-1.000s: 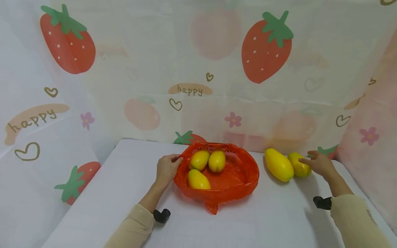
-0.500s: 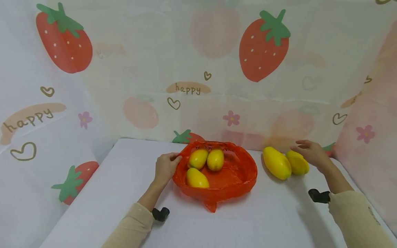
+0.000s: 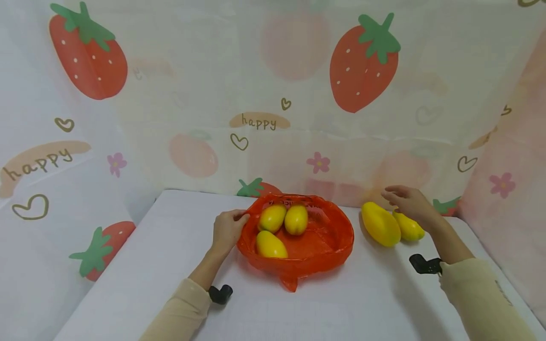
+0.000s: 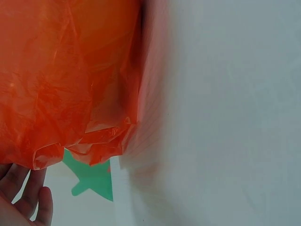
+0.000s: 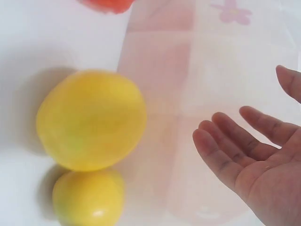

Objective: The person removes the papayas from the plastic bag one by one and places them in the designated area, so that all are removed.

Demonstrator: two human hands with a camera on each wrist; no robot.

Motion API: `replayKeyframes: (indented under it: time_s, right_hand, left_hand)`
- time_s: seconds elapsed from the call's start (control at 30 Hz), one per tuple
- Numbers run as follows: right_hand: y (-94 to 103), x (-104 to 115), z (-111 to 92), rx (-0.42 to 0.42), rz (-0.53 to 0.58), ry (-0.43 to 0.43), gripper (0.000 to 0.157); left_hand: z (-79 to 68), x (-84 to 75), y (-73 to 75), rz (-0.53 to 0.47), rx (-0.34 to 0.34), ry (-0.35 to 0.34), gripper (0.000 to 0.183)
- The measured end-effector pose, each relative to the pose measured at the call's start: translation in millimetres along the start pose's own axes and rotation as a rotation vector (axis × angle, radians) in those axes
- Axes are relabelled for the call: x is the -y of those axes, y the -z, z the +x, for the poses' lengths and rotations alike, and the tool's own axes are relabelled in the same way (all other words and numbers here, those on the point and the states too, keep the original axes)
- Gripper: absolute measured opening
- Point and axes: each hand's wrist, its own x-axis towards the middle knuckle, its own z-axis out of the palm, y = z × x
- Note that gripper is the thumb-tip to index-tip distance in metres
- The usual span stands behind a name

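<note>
A red plastic bag [image 3: 294, 267] stands on the table with its mouth spread wide. Inside lie three yellow mangoes [image 3: 272, 245], grouped toward the left. My left hand [image 3: 226, 232] pinches the bag's left rim between thumb and fingers; the left wrist view shows some of its fingers [image 4: 34, 190] right at the crinkled edge. Right of the bag, a large yellow mango [image 3: 381, 225] and a smaller one [image 3: 410, 228] lie side by side. Over these two hovers my right hand [image 3: 411, 203], holding nothing; in the right wrist view its fingers [image 5: 251, 141] are spread and relaxed, apart from the fruit.
The white table [image 3: 332, 312] ends at the back against a hanging cloth [image 3: 204, 85] printed with strawberries, hearts and flowers. The cloth also encloses the left and right sides. Black camera mounts [image 3: 221, 294] sit at both wrists.
My right hand has lifted off the smaller mango and moved left, above the pair. The left hand keeps its hold on the bag's rim, and the fruit stays in place.
</note>
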Motion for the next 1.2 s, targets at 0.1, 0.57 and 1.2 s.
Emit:
replayKeyframes:
  time_s: [0.1,0.57,1.2]
  right_hand:
    - [-5.0,7,2,0.009,-0.002,0.001,0.072]
    - [-33.4,40,12,0.027,-0.024,0.0,0.071]
    - [-71.8,66,28,0.091,0.082,0.048,0.057]
  left_hand:
    - [0.3,-0.1,0.5,-0.009,0.003,0.005,0.024]
    - [0.8,-0.5,-1.9,-0.003,-0.001,-0.006,0.023]
    - [2.1,0.4,-4.5,-0.009,-0.009,-0.003,0.024]
